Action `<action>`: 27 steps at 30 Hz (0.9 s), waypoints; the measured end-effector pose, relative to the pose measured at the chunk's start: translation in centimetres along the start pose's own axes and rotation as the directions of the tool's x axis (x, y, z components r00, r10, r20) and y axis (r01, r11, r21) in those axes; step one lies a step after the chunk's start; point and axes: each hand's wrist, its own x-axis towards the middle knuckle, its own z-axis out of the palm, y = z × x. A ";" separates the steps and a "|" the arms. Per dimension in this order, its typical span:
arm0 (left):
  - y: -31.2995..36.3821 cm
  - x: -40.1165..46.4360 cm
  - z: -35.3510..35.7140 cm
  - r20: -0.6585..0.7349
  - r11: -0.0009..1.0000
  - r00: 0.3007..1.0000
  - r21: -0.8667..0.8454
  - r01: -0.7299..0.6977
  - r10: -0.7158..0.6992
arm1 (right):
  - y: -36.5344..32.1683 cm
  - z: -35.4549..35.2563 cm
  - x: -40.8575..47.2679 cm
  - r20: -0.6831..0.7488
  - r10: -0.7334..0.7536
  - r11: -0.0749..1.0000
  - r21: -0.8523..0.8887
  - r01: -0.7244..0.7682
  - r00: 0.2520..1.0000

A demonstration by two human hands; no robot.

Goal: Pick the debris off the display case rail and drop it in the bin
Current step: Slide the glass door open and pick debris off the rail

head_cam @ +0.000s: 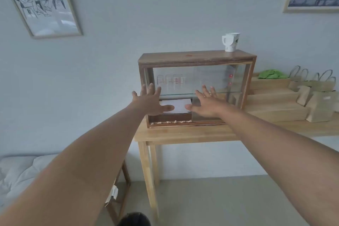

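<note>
Left hand (150, 102): yours, raised in front of the left half of the display case (196, 88), fingers (150, 88) spread wide and holding nothing; whether the palm touches the front cannot be told. Debris (174, 121): a row of small pale crumpled bits lying along the bottom front rail (185, 124), left half, just below that hand and untouched. Right hand (207, 104): yours, fanned out likewise and empty, held before the glass panel (212, 82) right of centre. Desk (183, 134): light wood, carrying the case. White cup (230, 42): on the case top, at the right end. Paper bags (315, 101): farther right along the desk, well apart from the rail. Bin: not identifiable here; a dark rounded shape (134, 219) at the lower edge is too cut off to name. Step in hand, as judged: the approach, no piece yet picked. Next move calls for lowering one hand to the rail, closing thumb and forefinger on a single bit, lifting it clear of the groove, then finding the bin before you let go.
</note>
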 end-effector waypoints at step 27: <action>-3.5 7.7 17.3 0.231 0.973 0.961 -0.138 0.186 -0.150 | 2.6 15.7 16.6 0.219 -0.232 0.972 0.097 0.216 0.948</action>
